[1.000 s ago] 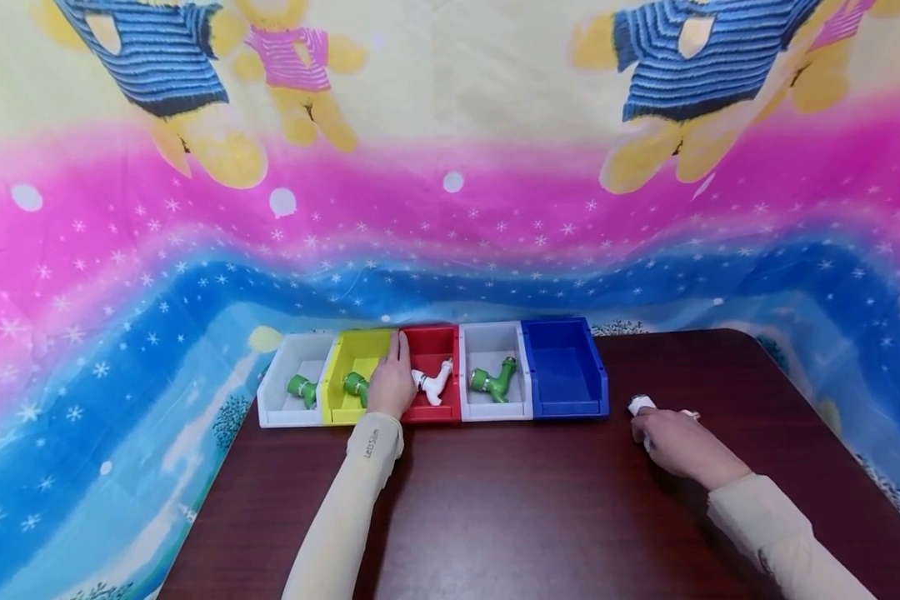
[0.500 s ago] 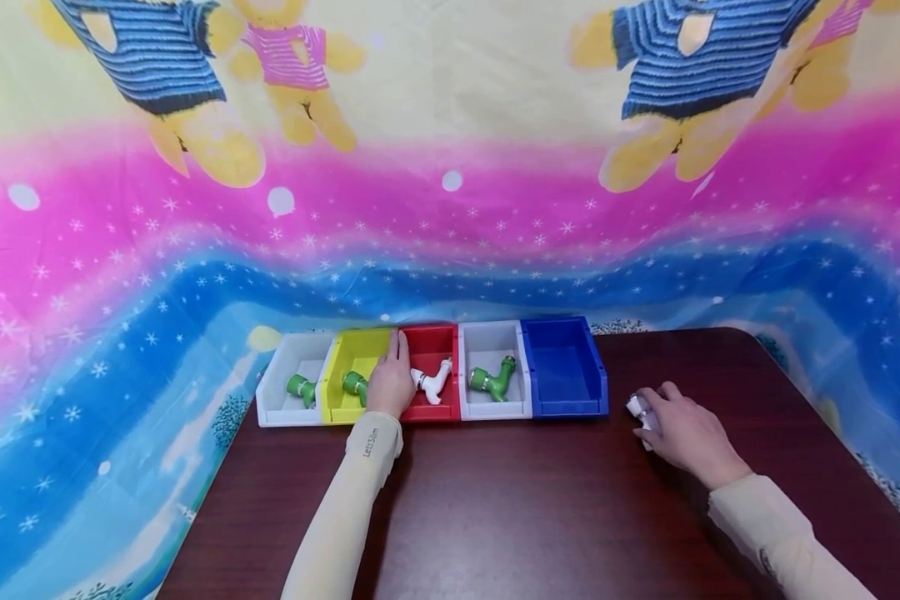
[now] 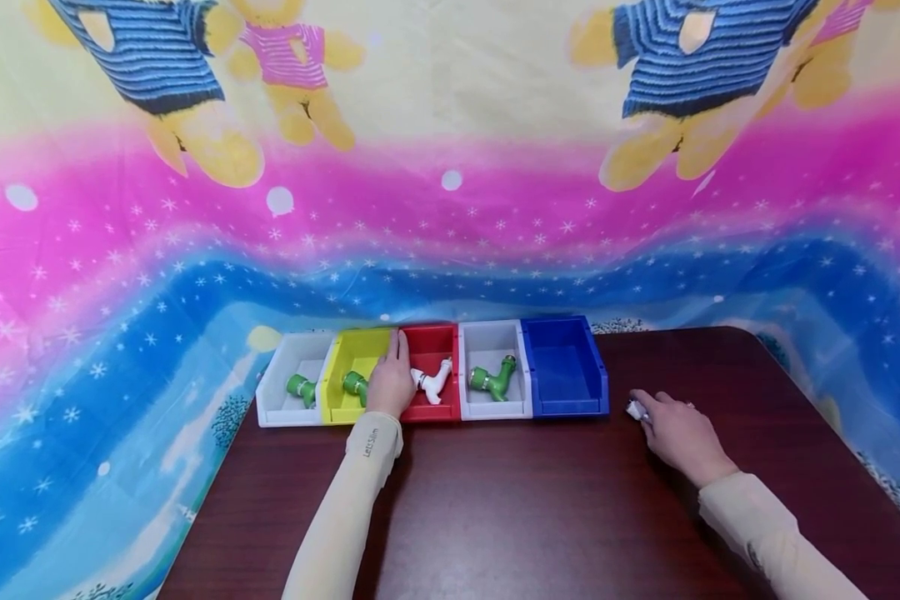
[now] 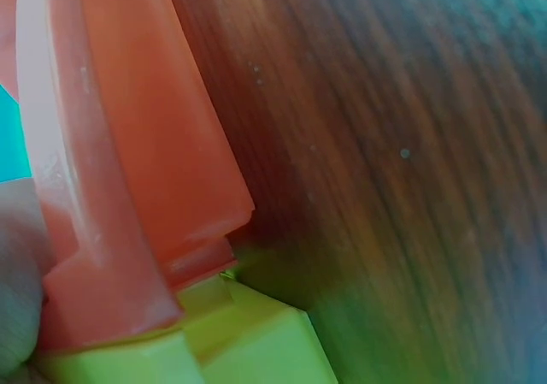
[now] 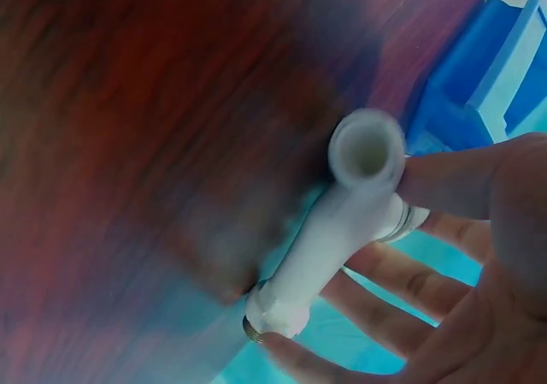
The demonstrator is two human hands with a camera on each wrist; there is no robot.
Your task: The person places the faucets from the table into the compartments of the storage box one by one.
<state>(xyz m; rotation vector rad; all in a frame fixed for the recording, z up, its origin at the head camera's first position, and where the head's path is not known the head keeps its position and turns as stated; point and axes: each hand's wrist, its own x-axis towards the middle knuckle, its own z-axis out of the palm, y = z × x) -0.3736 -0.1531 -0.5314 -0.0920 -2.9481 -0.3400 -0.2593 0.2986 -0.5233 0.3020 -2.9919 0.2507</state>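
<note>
My right hand (image 3: 686,433) is to the right of the blue bin (image 3: 566,367), at the table. It holds a white plastic tap (image 5: 320,239); in the right wrist view the thumb is near its round open end and the fingers lie along its far side. From the head only the tap's end shows. My left hand (image 3: 392,383) rests with straight fingers over the shared edge of the yellow bin (image 3: 356,346) and the red bin (image 3: 450,342). The left wrist view has part of that hand (image 4: 19,273) beside the red rim.
A white tap (image 3: 433,383) lies in the red bin. Green taps lie in the yellow bin, the left white bin (image 3: 273,408) and the right white bin (image 3: 495,410). The bins stand in a row along the back of the brown table (image 3: 495,508), before a printed cloth.
My right hand has shifted its fingers on the white tap and turned it, so less of the tap shows from the head. The left hand and the bins have stayed put.
</note>
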